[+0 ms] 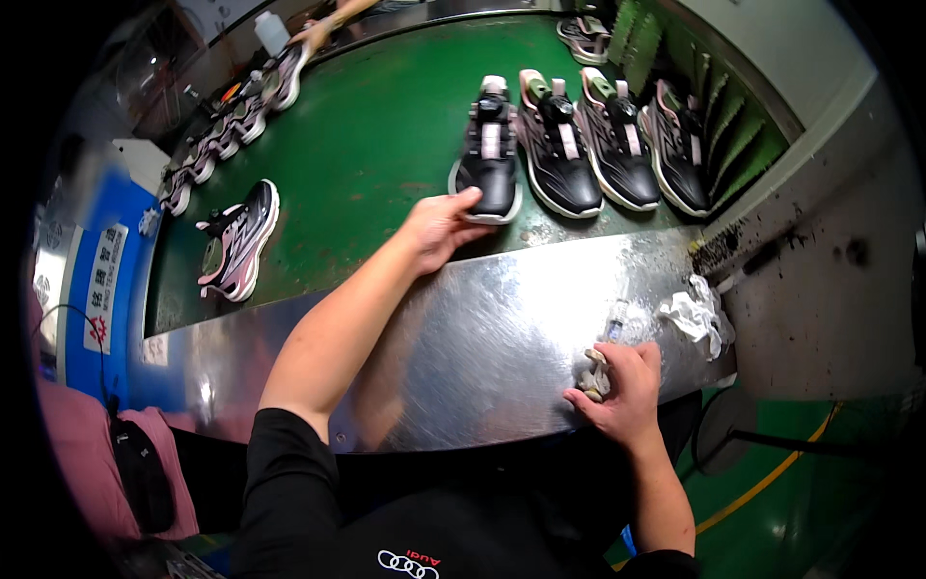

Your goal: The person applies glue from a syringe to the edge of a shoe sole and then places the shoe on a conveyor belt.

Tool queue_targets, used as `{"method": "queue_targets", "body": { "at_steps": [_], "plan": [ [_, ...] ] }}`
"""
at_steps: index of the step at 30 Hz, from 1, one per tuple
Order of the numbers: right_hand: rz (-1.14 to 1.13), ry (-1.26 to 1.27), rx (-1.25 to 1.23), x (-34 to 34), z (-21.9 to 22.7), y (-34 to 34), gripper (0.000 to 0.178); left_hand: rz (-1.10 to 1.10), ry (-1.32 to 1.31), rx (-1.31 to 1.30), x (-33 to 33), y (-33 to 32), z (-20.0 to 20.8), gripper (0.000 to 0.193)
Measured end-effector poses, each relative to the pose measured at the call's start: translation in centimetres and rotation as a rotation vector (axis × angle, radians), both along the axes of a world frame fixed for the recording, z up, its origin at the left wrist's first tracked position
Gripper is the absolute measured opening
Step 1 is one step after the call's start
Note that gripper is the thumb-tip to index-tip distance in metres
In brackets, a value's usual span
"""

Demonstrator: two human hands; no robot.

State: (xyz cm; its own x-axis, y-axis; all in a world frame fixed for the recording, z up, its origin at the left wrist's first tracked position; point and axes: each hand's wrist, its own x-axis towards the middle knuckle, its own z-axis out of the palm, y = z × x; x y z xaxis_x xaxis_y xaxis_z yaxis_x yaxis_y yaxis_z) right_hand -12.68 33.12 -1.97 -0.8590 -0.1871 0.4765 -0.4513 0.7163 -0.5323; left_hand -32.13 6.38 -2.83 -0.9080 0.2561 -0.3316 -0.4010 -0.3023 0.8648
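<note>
In our left grip (pixel 441 232) we pinch a shoe (pixel 492 179) by its toe. Our right grip (pixel 625 391) pinches pale lumps (pixel 595 379) over the worktop (pixel 482 328).

Upright black shoe (pixel 491 174), pale lumps (pixel 595 379)

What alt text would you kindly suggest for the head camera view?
A person's left grip holds a black sports shoe by the toe on a green surface, while the right grip holds something small, pale and lumpy over a metal ledge. Three similar shoes stand right of the first.
</note>
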Motion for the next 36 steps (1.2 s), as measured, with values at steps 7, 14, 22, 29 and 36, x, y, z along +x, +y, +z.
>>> {"method": "queue_targets", "body": {
  "at_steps": [7, 14, 22, 29, 36],
  "plan": [
    [-0.024, -0.023, -0.106, 0.9, -0.6, -0.1, 0.056, 0.003, 0.02, -0.239, 3.2, -6.2, 1.7, 0.03],
    [0.036, -0.067, -0.12, 1.1, 0.0, -1.6, 0.058, 0.861, 0.058, 0.111, 14.0, -28.9, 0.0, 0.039],
    [0.039, -0.035, -0.101, 1.3, -0.2, -1.6, 0.055, 1.017, 0.132, 0.026, 13.4, -35.0, 0.6, 0.03],
    [-0.022, 0.036, -0.038, 1.0, 0.2, -1.2, 0.054, 0.77, 0.247, -0.125, 11.7, -30.7, 5.6, 0.018],
    [-0.029, 0.047, 0.014, 0.8, -0.1, -0.8, 0.055, 0.518, 0.271, -0.315, 19.4, -19.0, 9.7, 0.028]
  ]
}}
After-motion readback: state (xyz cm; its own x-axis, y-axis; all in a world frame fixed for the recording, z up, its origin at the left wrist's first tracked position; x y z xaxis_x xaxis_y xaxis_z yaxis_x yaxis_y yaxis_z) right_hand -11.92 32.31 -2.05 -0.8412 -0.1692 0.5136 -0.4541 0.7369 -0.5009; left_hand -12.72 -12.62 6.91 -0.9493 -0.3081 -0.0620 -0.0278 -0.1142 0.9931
